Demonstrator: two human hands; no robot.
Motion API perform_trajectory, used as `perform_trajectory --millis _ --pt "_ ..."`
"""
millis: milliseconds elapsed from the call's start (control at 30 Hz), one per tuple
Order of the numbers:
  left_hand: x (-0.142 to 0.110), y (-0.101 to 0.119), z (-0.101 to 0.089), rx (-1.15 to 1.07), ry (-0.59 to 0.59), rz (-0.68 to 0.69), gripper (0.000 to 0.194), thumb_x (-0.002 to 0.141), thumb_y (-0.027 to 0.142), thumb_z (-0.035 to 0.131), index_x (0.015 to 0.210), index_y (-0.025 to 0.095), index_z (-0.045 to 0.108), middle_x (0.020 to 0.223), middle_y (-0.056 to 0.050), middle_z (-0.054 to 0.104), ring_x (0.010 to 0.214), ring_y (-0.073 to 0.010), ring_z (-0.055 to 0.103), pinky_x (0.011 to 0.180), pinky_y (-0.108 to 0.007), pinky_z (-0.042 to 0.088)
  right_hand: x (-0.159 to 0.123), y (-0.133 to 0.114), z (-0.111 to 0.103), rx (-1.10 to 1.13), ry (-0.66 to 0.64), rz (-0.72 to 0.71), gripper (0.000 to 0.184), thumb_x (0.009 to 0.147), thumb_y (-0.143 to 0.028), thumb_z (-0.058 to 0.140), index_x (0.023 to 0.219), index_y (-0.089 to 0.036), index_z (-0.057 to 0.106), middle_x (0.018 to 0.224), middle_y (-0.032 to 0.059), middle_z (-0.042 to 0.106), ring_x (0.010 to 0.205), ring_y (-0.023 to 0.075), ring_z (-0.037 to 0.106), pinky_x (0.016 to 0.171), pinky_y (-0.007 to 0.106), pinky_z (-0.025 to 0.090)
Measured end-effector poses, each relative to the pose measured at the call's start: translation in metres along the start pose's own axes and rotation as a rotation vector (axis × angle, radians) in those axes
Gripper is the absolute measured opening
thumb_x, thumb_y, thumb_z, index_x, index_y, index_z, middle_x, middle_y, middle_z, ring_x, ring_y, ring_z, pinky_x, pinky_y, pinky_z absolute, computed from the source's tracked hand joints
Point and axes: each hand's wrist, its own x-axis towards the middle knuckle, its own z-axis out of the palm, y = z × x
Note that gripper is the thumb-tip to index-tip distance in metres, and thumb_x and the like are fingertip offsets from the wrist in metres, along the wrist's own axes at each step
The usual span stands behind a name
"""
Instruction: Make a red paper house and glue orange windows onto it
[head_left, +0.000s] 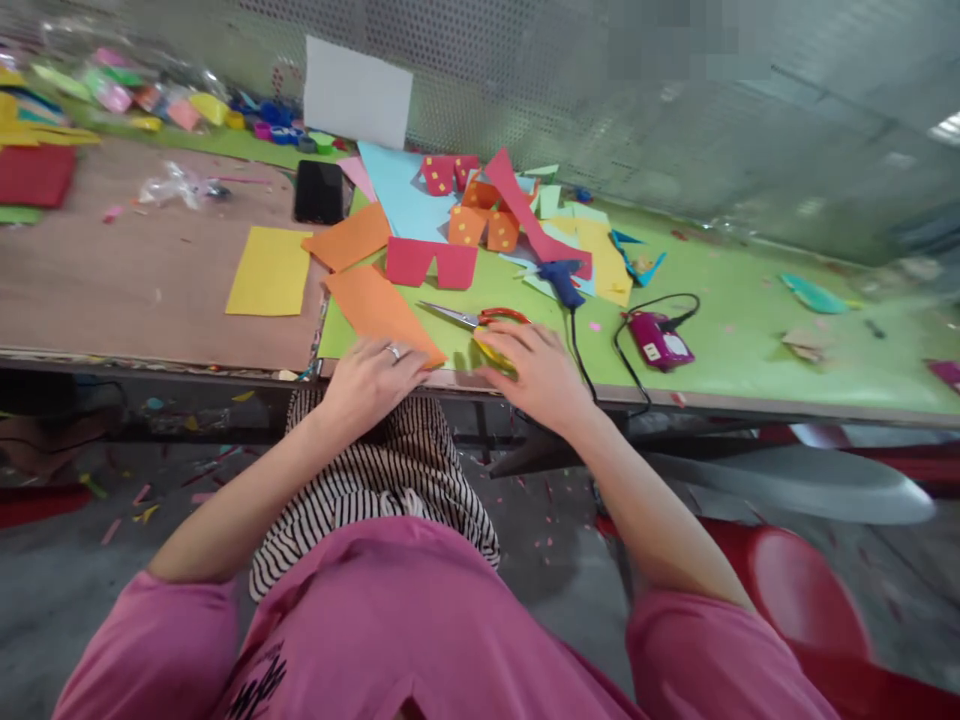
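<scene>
At the table's front edge, my left hand has its fingers closed on the near end of an orange sheet of paper. My right hand is closed over the handles of a pair of scissors, red-orange outside and yellow inside; its thumb is partly hidden. The scissor blades point left, resting over the green table covering. Just behind them lies a red paper cutout shaped like glasses. Another orange sheet and a yellow sheet lie left of it.
A blue glue gun with a black cord lies beyond my right hand, near a magenta box. Dotted orange cutouts, a light blue sheet and a black phone lie farther back. A red chair stands right.
</scene>
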Motion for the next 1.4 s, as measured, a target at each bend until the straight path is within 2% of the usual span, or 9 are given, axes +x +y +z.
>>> perform_trajectory --millis 167,267,433,600,667,767,867,1100,1400 --pt "-0.017 -0.014 -0.013 -0.223 -0.106 0.025 0.018 0.103 0.031 0.058 0.107 0.017 0.069 0.1 -0.008 0.079 0.088 -0.0238 0.072 0.086 -0.039 0.055 0.019 -0.031 0.022 0.154 -0.017 -0.118 0.029 0.102 -0.033 0.059 0.128 -0.022 0.066 0.124 0.0115 0.072 0.115 0.0292 0.063 0.101 0.048 0.049" --pt "-0.028 -0.021 -0.024 -0.211 -0.118 0.001 0.014 0.101 0.03 0.061 0.104 0.017 0.068 0.107 -0.009 0.079 0.092 -0.025 0.072 0.084 -0.039 0.055 0.024 -0.034 0.03 0.183 -0.002 -0.144 0.026 0.105 -0.035 0.055 0.12 -0.02 0.069 0.117 0.0114 0.073 0.107 0.0273 0.063 0.097 0.045 0.049" --pt "-0.034 -0.021 -0.031 -0.143 -0.058 -0.042 0.006 0.099 0.025 0.065 0.097 0.022 0.07 0.097 -0.004 0.08 0.084 -0.0231 0.072 0.077 -0.038 0.054 0.022 -0.033 0.034 0.194 0.037 -0.177 0.029 0.106 -0.04 0.053 0.117 -0.02 0.071 0.115 0.0104 0.074 0.105 0.0259 0.062 0.097 0.043 0.047" --pt "-0.032 -0.02 -0.033 -0.126 -0.03 -0.08 0.009 0.099 0.023 0.063 0.097 0.025 0.071 0.096 -0.001 0.082 0.083 -0.0208 0.074 0.085 -0.039 0.055 0.031 -0.043 0.038 0.22 0.044 -0.192 0.027 0.105 -0.041 0.055 0.117 -0.023 0.072 0.114 0.0079 0.074 0.104 0.0246 0.06 0.095 0.041 0.044" --pt "-0.031 -0.021 -0.033 -0.128 -0.028 -0.154 0.011 0.1 0.023 0.062 0.096 0.026 0.072 0.095 -0.001 0.082 0.085 -0.0209 0.075 0.088 -0.039 0.056 0.04 -0.045 0.039 0.229 0.03 -0.189 0.027 0.105 -0.041 0.055 0.114 -0.023 0.073 0.111 0.0072 0.074 0.104 0.0246 0.06 0.094 0.041 0.043" --pt "-0.03 -0.023 -0.032 -0.106 -0.038 -0.32 0.012 0.099 0.027 0.062 0.09 0.026 0.071 0.093 -0.001 0.081 0.084 -0.0224 0.075 0.082 -0.04 0.055 0.053 -0.046 0.04 0.253 0.005 -0.18 0.027 0.106 -0.04 0.053 0.109 -0.023 0.074 0.107 0.0064 0.073 0.101 0.0242 0.059 0.092 0.04 0.043" --pt "-0.028 -0.025 -0.032 -0.111 -0.056 -0.408 0.013 0.097 0.03 0.063 0.087 0.027 0.071 0.093 -0.002 0.08 0.085 -0.0235 0.073 0.079 -0.04 0.053 0.063 -0.045 0.042 0.309 0.008 -0.154 0.027 0.107 -0.036 0.051 0.103 -0.022 0.073 0.101 0.0064 0.071 0.096 0.0228 0.058 0.09 0.039 0.043" --pt "-0.026 -0.028 -0.035 -0.2 -0.106 -0.487 0.016 0.098 0.031 0.061 0.086 0.027 0.07 0.086 -0.002 0.075 0.084 -0.0233 0.069 0.08 -0.042 0.053 0.066 -0.048 0.045 0.433 0.023 -0.178 0.021 0.103 -0.036 0.058 0.105 -0.019 0.07 0.104 0.0072 0.066 0.098 0.0227 0.058 0.091 0.038 0.044" --pt "-0.025 -0.03 -0.033 -0.138 -0.094 -0.516 0.016 0.094 0.032 0.068 0.08 0.026 0.062 0.078 0.0 0.07 0.086 -0.0236 0.067 0.085 -0.046 0.054 0.072 -0.057 0.041 0.51 -0.014 -0.027 0.015 0.099 -0.033 0.059 0.092 -0.021 0.063 0.099 0.0053 0.064 0.093 0.0214 0.057 0.091 0.038 0.046"
